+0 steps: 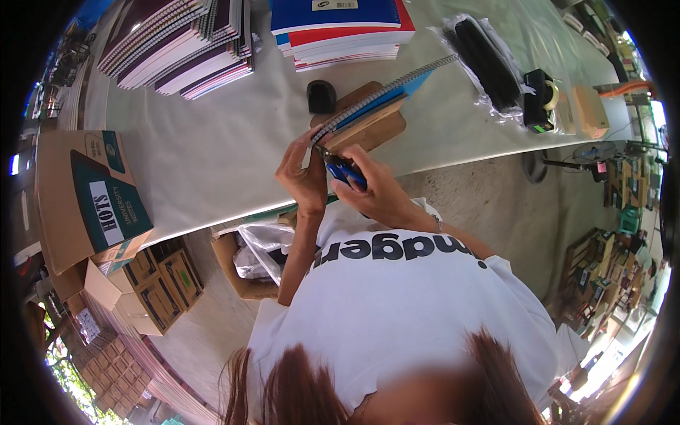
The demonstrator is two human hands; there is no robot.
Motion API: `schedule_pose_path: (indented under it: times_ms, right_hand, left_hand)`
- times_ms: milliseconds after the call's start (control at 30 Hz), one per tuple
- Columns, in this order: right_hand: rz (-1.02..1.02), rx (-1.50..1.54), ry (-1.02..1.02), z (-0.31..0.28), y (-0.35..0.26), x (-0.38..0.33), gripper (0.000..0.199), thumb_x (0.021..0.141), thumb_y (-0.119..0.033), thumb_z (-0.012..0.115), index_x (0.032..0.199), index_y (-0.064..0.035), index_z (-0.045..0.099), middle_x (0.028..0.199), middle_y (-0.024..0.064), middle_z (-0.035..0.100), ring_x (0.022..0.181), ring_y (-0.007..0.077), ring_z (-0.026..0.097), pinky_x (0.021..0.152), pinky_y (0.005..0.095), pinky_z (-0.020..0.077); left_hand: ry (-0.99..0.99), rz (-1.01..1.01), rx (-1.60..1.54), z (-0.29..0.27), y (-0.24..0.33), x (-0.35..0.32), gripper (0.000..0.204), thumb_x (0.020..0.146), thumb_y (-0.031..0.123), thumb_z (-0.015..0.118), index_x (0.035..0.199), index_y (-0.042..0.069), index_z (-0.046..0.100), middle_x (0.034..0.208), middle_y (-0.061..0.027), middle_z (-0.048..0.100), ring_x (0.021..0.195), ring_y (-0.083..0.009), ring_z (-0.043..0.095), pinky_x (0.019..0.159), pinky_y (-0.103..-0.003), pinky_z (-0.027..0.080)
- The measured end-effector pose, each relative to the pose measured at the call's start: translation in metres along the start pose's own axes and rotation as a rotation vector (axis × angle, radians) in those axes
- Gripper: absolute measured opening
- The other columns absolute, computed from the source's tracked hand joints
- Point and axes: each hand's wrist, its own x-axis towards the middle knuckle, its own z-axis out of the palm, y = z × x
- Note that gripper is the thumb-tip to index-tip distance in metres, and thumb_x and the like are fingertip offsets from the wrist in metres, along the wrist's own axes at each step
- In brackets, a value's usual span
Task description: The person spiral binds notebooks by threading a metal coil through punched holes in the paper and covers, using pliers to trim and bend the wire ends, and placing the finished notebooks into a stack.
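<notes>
Your left hand (303, 173) pinches the spiral-bound notebook's (382, 99) near end, propped on the wooden block (368, 124) for steadiness, while your right hand (375, 191) closes around blue-handled pliers (346, 172) at its coil.

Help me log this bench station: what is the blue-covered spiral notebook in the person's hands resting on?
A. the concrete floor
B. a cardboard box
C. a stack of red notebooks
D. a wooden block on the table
D: the spiral notebook, held by the left hand and right hand, lies across a wooden block on the table.
</notes>
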Motion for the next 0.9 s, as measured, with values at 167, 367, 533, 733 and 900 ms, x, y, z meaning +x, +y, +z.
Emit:
schedule_pose_path:
  times_ms: [167,367,533,733,900]
  right_hand:
    - [0.634,1.026,-0.369,-0.027,-0.003,0.011,0.047,0.093,-0.028,0.058,0.127,-0.0013,0.040,0.104,0.0109,0.058,0.082,0.0237,0.060,0.074,0.0343,0.0504]
    - [0.095,-0.317,-0.264,-0.073,0.041,0.003,0.055,0.086,-0.021,0.068,0.132,-0.0038,0.043,0.106,0.0108,0.059,0.094,0.0220,0.057,0.077,0.0361,0.0490]
    - [0.045,-0.854,0.168,-0.166,0.171,-0.007,0.044,0.079,-0.022,0.070,0.119,-0.0071,0.055,0.119,0.0171,0.057,0.111,0.0366,0.053,0.097,0.0483,0.0393]
    - [0.219,-0.967,0.389,-0.225,0.225,-0.012,0.043,0.081,-0.026,0.070,0.121,-0.0163,0.057,0.128,0.0136,0.048,0.122,0.0345,0.042,0.101,0.0528,0.0338]
    - [0.196,-1.046,0.469,-0.238,0.228,0.007,0.039,0.082,-0.027,0.070,0.118,-0.0192,0.059,0.129,0.0108,0.046,0.123,0.0345,0.040,0.102,0.0548,0.0294]
  left_hand:
    - [0.002,-0.030,0.006,0.000,0.002,-0.003,0.022,0.080,-0.005,0.067,0.100,0.002,0.071,0.095,-0.0120,0.071,0.088,-0.0222,0.069,0.080,-0.031,0.052]
    - [-0.011,-0.029,0.034,0.000,-0.001,-0.005,0.022,0.084,-0.006,0.063,0.103,0.002,0.069,0.097,-0.0126,0.070,0.089,-0.0242,0.069,0.079,-0.031,0.052]
    - [0.019,-0.023,-0.002,-0.004,0.010,-0.002,0.021,0.086,-0.006,0.060,0.104,0.003,0.067,0.099,-0.0125,0.070,0.089,-0.0233,0.068,0.079,-0.031,0.051]
    - [0.355,-0.063,-0.080,-0.090,0.015,0.013,0.025,0.094,0.020,0.062,0.110,0.000,0.060,0.097,-0.0073,0.063,0.088,-0.0126,0.059,0.079,-0.026,0.049]
    - [0.684,-0.270,-0.272,-0.180,-0.046,0.001,0.037,0.092,0.028,0.066,0.114,0.000,0.057,0.103,-0.0131,0.062,0.093,-0.0219,0.062,0.078,-0.032,0.054]
